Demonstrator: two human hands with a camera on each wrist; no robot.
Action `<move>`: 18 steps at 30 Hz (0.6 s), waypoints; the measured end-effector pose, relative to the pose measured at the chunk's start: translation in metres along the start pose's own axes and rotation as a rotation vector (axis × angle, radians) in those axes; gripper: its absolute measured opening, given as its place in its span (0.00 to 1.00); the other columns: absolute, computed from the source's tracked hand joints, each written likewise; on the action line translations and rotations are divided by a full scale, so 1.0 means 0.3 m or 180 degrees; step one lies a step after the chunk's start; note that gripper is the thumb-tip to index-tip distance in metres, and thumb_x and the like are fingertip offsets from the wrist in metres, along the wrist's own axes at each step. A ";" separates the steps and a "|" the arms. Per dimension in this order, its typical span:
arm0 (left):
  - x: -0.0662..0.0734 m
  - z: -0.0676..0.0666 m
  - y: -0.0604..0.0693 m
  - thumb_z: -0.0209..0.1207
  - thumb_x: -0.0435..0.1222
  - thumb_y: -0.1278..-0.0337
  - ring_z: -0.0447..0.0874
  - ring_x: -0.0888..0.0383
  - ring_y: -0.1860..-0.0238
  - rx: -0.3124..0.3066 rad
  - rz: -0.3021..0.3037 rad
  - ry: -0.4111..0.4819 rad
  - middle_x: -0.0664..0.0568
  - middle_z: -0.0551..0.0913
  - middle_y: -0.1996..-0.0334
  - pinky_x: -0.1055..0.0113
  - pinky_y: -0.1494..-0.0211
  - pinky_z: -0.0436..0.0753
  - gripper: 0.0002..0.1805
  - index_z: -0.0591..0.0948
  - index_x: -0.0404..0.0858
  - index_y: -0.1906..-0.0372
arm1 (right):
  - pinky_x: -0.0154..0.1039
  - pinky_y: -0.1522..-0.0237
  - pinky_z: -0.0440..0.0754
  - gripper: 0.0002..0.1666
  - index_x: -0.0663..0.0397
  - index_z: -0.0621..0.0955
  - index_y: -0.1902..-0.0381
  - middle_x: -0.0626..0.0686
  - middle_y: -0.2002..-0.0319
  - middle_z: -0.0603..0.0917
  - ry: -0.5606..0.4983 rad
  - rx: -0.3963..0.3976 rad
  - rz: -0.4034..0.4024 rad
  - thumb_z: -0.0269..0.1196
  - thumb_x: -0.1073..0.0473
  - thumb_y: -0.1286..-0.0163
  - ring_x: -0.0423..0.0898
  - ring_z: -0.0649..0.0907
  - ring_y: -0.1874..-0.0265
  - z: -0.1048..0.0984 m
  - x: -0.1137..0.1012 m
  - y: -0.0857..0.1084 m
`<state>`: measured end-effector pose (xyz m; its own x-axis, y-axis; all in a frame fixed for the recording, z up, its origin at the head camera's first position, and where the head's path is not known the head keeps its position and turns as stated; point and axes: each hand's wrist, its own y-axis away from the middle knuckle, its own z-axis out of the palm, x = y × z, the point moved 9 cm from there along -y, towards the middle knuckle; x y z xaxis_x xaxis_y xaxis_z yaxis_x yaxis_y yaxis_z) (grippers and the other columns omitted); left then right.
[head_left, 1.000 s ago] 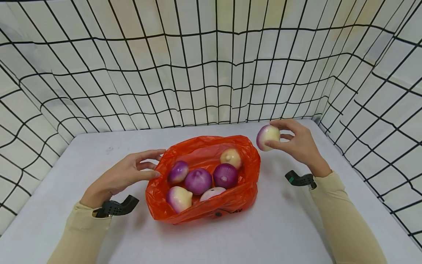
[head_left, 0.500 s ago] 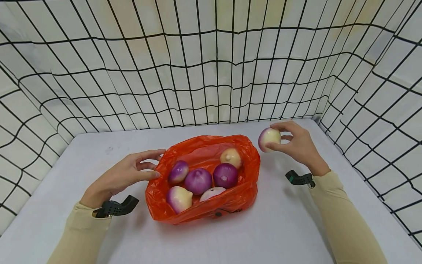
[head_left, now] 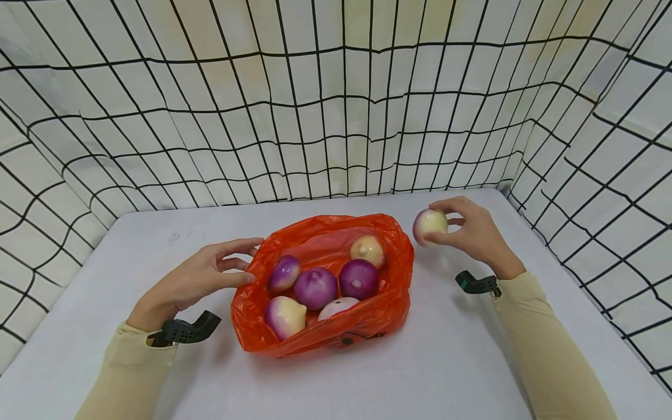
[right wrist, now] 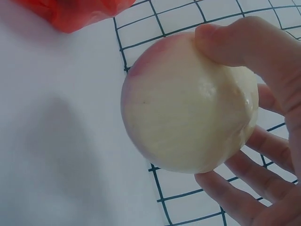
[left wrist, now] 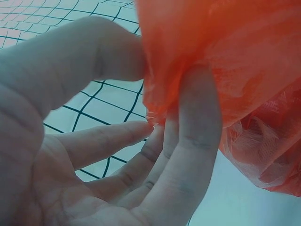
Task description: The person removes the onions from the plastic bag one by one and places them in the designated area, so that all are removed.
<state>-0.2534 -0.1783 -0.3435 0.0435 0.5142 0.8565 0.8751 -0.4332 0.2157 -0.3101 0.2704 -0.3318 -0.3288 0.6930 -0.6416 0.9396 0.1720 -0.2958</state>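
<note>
An onion [head_left: 430,227], pale cream with a purple side, is in my right hand [head_left: 471,230], thumb on one side and fingertips on the other. The right wrist view shows this held onion [right wrist: 188,103] raised over the white surface, beyond the right side of an orange-red plastic bag [head_left: 322,224]. The bag lies wide open, with several purple and cream onions [head_left: 316,288] inside. At the bag's left rim, my left hand [head_left: 202,273] holds the plastic with thumb and fingers. Up close, the left wrist view has the thumb and fingertips partly hidden by the bag [left wrist: 188,42].
A white table [head_left: 346,385] lies under everything. Black netting [head_left: 336,122] rises along its back and both sides, in front of pale walls. A black wrist camera [head_left: 186,328] sits on the left wrist, and another wrist camera [head_left: 476,284] on the right.
My right hand has moved slightly down and toward the near side, carrying the onion with it. The left hand, bag and onions inside look almost unchanged.
</note>
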 end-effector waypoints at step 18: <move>-0.002 0.005 -0.004 0.68 0.45 0.38 0.80 0.45 0.37 -0.0030 0.0029 -0.0023 0.40 0.74 0.30 0.54 0.44 0.90 0.43 0.64 0.42 0.21 | 0.58 0.40 0.85 0.37 0.51 0.82 0.40 0.54 0.42 0.83 0.0212 -0.0421 -0.0026 0.81 0.45 0.45 0.53 0.80 0.43 0.064 0.040 -0.002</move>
<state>-0.2538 -0.1770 -0.3451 0.0550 0.5156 0.8550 0.8700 -0.4449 0.2124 -0.3165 0.2650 -0.3529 -0.3336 0.7353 -0.5899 0.9427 0.2655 -0.2021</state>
